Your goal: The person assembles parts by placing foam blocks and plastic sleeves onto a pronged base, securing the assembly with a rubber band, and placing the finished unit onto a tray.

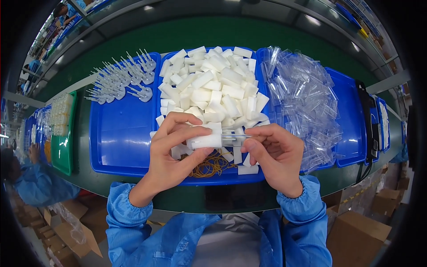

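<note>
A clear tube [233, 139], white foam [207, 142] seemingly inside its left part, sits above the tray [242, 179], likely mid-fitting. Left hand [174, 144] pinches the foam end, right hand [279, 153] the clear end, both nearly closed (straight, gentle pressure seems needed next).

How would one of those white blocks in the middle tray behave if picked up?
The white blocks are probably light, as their matte surface looks like foam. They likely keep their shape: edges look straight even when heaped. Loosely piled neighbours might slide.
</note>
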Motion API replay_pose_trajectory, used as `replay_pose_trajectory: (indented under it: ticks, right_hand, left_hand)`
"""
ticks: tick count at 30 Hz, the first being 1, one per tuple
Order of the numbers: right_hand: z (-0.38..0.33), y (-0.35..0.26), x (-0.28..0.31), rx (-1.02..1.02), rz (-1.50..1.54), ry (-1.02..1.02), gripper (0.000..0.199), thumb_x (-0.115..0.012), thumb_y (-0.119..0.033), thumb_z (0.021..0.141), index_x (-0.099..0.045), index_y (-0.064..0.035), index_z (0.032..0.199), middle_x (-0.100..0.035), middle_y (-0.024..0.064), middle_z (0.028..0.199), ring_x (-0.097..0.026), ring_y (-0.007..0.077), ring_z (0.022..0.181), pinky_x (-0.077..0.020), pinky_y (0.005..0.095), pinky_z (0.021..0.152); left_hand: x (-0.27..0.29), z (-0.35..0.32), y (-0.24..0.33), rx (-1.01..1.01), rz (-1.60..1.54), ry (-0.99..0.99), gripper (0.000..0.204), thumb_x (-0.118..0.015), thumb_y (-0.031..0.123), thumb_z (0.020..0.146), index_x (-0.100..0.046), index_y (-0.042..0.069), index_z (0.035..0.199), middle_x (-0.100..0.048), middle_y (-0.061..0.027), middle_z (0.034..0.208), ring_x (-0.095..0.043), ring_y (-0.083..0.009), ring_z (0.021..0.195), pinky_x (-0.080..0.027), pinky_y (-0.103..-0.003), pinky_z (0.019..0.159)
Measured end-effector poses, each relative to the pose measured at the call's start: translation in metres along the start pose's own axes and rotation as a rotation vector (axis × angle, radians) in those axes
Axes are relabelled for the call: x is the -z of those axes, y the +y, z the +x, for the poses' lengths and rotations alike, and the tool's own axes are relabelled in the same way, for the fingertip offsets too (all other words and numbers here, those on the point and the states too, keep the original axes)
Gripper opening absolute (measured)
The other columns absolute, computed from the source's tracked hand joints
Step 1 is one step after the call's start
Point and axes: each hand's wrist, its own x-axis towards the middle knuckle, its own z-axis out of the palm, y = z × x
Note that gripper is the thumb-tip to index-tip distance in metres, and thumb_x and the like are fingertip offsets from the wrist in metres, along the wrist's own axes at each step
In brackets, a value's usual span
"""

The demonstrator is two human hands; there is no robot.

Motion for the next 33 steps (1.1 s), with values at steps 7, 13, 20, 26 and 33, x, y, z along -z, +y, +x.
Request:
replay_pose_trajectory:
  ticks: [7,13,20,26,33]
  right_hand:
    - [-0.0026,0.0019,-0.0029,-0.035,0.03,0.008,0.02,-0.072,0.0,0.089,-0.067,0.0046,0.108,-0.072,0.0108,0.086,-0.067,0.0099,0.075,-0.0528,0.0218,0.06]
    - [-0.0034,0.0068,-0.0075,0.021,0.018,0.055,0.02,-0.07,0.0,0.09,-0.066,0.0051,0.109,-0.072,0.0119,0.086,-0.067,0.0103,0.072,-0.0519,0.0218,0.057]
    - [0.0008,0.0061,-0.0064,-0.082,0.089,0.033,0.014,-0.066,-0.003,0.094,-0.066,0.0033,0.107,-0.071,0.0139,0.082,-0.061,0.0097,0.058,-0.0478,0.0218,0.053]
    - [0.0027,0.0065,-0.0033,-0.17,0.178,-0.031,0.015,-0.064,-0.005,0.095,-0.065,0.0033,0.107,-0.071,0.0148,0.082,-0.06,0.0102,0.056,-0.0481,0.0225,0.053]
    - [0.0044,0.0032,0.0003,-0.073,-0.065,-0.117,0.024,-0.069,0.0,0.09,-0.065,0.002,0.113,-0.072,0.0135,0.085,-0.065,0.0121,0.064,-0.0514,0.024,0.057]
  left_hand:
    - [-0.0033,-0.0022,0.0,0.045,0.03,0.045,0.031,-0.083,0.003,0.075,-0.076,0.009,0.105,-0.06,-0.0072,0.116,-0.064,-0.0151,0.088,-0.051,-0.027,0.074]
    - [-0.0042,-0.0034,0.0003,0.036,0.021,0.05,0.03,-0.082,0.003,0.076,-0.076,0.008,0.105,-0.059,-0.0072,0.117,-0.064,-0.015,0.088,-0.052,-0.027,0.074]
    - [-0.0016,-0.0027,-0.0001,0.024,0.013,0.017,0.029,-0.081,0.002,0.078,-0.076,0.007,0.106,-0.058,-0.0076,0.118,-0.065,-0.017,0.091,-0.053,-0.028,0.076]
    - [0.0,-0.0011,-0.0035,-0.007,0.007,-0.024,0.029,-0.08,0.001,0.077,-0.076,0.006,0.106,-0.057,-0.0078,0.118,-0.064,-0.018,0.094,-0.053,-0.028,0.077]
    - [0.0025,-0.0002,0.0014,0.022,0.019,-0.015,0.029,-0.081,0.004,0.077,-0.076,0.007,0.106,-0.058,-0.0079,0.119,-0.063,-0.0189,0.095,-0.053,-0.029,0.078]
